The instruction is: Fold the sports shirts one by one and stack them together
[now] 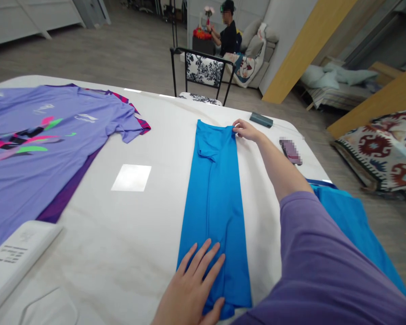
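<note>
A bright blue garment, folded into a long narrow strip with what looks like a short sleeve doubled back near its far end, lies on the white table. My left hand rests flat on its near end, fingers spread. With the arm stretched forward, my right hand pinches the far right corner of the blue garment. A lavender T-shirt with a colourful print is spread out at the left, over darker purple and plaid cloth. More blue fabric lies at the right edge, partly behind my right arm.
On the table are a white box-shaped item at the near left, a dark case and a blurred phone-like object at the far right. A chair stands beyond the far edge. Another person sits in the background.
</note>
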Demonstrator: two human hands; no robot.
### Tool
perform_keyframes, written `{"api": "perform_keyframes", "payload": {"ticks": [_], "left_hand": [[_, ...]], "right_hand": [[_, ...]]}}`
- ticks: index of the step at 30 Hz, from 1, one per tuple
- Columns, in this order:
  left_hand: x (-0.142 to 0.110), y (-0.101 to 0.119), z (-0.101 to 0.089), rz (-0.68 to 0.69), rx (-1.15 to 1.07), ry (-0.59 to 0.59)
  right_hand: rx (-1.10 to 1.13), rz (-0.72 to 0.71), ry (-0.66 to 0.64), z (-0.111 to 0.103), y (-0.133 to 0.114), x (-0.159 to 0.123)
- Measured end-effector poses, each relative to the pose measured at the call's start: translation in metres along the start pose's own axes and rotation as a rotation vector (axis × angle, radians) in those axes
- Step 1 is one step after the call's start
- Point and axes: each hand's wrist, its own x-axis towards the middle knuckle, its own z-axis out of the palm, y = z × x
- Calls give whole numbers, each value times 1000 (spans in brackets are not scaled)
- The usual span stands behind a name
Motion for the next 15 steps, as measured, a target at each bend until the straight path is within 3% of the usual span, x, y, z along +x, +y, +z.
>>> {"api": "perform_keyframes", "payload": {"ticks": [2,5,7,9,12,15], "left_hand": [[3,-3,4,-3,-19,-5],[5,-5,7,-14,-33,-9],[4,-5,8,-23,-37,-16],[3,-5,9,-26,-39,-31],[0,-3,7,-18,-27,-49],[0,1,3,-26,-17,-53]], "right_hand": [[-14,-26,-70,-4,-6,13],[-202,-74,-119,-6,-16,30],[-329,-114,-105,-4,-24,35],[-392,-164,-9,5,-36,31],[-387,-210,152,33,-65,1],[-381,-270,35,73,-97,-51]]}}
